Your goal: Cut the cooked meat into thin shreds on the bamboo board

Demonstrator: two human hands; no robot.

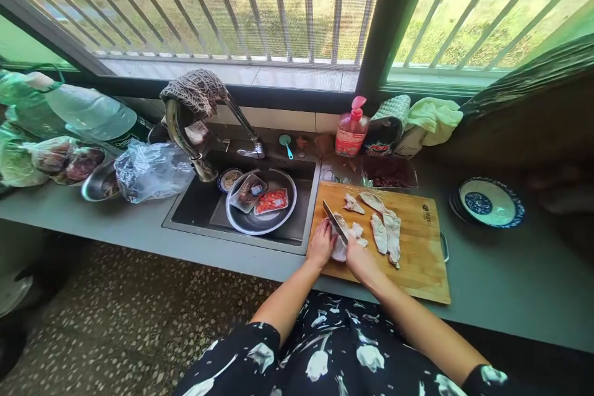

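Note:
My right hand [362, 261] grips a kitchen knife [336, 224], its blade slanting up and left across the cutting. Curled fingers of my left hand [321, 244] press on a pale piece of meat [340, 251] right beside the blade. Both hands are over the left part of a wooden cutting board [417, 260]. Small cut bits [357, 232] lie just past the knife. Farther right on the board are long whitish strips of meat [392, 236] and a smaller piece [353, 203]. My fingers partly hide the held piece and the knife's handle.
Left of the board, a sink [185, 213] contains a metal bowl [236, 224] with packaged food, under a faucet [174, 127]. Behind the board stand a pink soap bottle [351, 135] and a dark-red tray [390, 174]. Stacked bowls [503, 201] sit right; plastic bags [151, 170] sit left.

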